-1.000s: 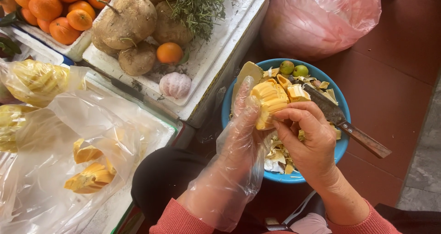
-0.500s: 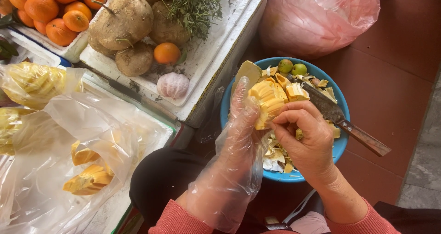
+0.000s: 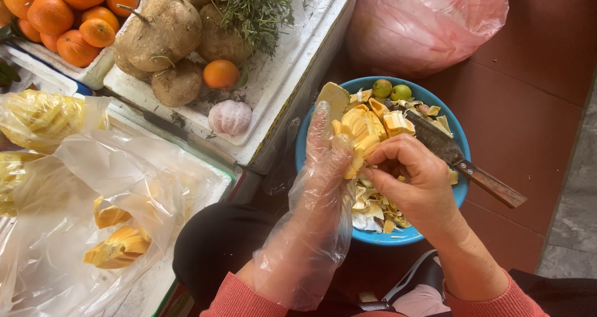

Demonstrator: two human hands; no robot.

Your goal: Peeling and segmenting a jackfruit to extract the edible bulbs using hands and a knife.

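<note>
While the left hand [image 3: 323, 186], in a loose clear plastic glove, clasps a yellow jackfruit piece [image 3: 357, 136] above the blue bowl [image 3: 305, 149], the bare right hand [image 3: 413, 183] pinches its lower edge. A knife [image 3: 463, 161] rests across the bowl's peelings.

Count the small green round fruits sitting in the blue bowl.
2. Both lie side by side at the far rim of the blue bowl: one duller green fruit and one brighter green fruit just right of it. Peelings could hide others.
</note>
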